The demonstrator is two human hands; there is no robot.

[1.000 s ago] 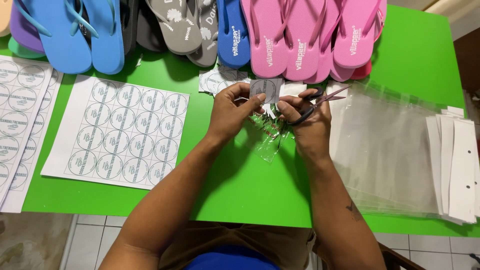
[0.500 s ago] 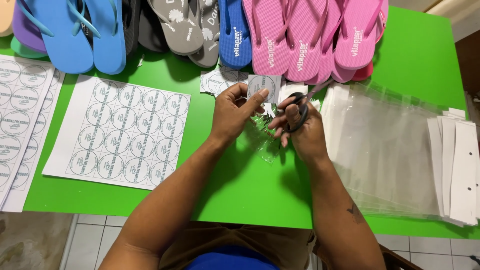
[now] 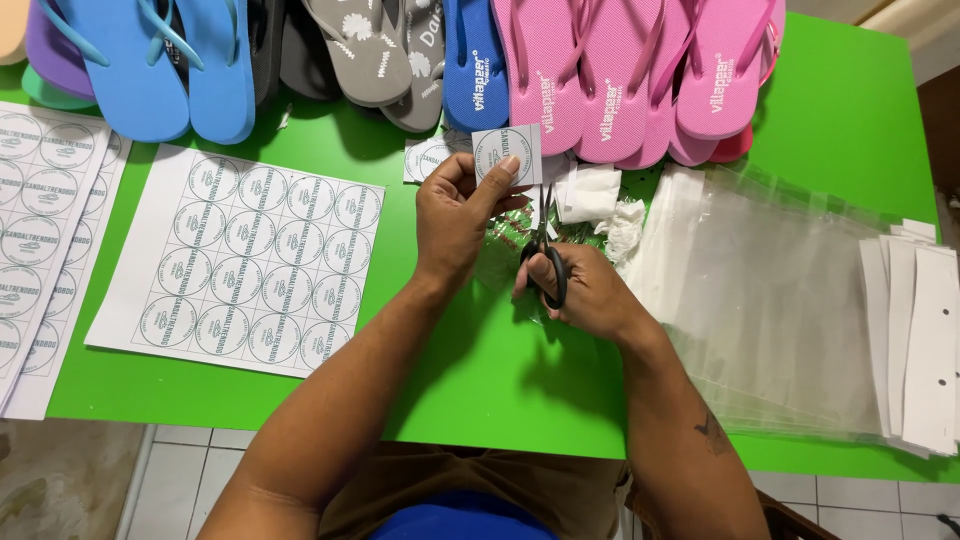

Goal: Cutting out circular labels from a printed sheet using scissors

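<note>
Green table [image 3: 850, 130], left hand [image 3: 455, 215] pinching paper label [image 3: 507, 152], right hand [image 3: 590, 290] gripping scissors [image 3: 545, 250]

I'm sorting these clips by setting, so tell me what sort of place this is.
Probably a small workshop or home business that labels and packs flip-flops. Rows of flip-flops line a green table, with sheets of round labels and clear plastic bags beside them.

Round labels and clear bags on a green table

White square-cut paper label with grey ring [image 3: 507, 153] at twelve o'clock; white printed sheet of round labels [image 3: 243, 261] at nine; clear plastic bags [image 3: 775, 300] at three.
</note>
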